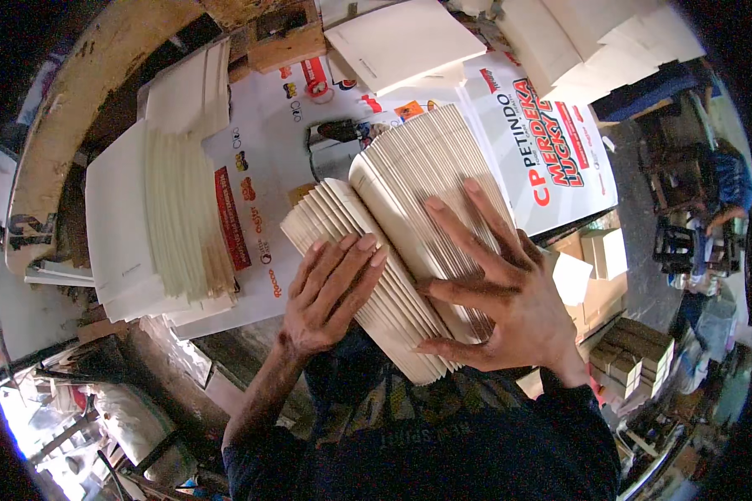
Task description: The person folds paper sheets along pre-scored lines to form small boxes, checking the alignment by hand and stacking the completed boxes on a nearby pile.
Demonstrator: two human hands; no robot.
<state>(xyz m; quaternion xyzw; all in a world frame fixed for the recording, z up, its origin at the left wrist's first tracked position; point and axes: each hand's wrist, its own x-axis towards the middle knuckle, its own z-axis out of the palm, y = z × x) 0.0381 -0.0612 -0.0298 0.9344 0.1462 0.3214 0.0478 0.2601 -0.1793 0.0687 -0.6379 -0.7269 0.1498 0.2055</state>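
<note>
Folded paper sections stand fanned against my body at the near edge of the table, in two groups. The smaller group is on the left; the thicker group leans beside it on the right, with a gap like an open fold between them. My left hand lies flat, its fingertips resting on the edges of the smaller group. Over the thicker group my right hand is spread wide, with its thumb reaching across to the smaller group. Neither hand is closed round the paper.
A tall stack of paper sections stands at the left. More paper lies at the back, with white stacks at the back right. A printed banner covers the table. Tied bundles sit lower right; a person is far right.
</note>
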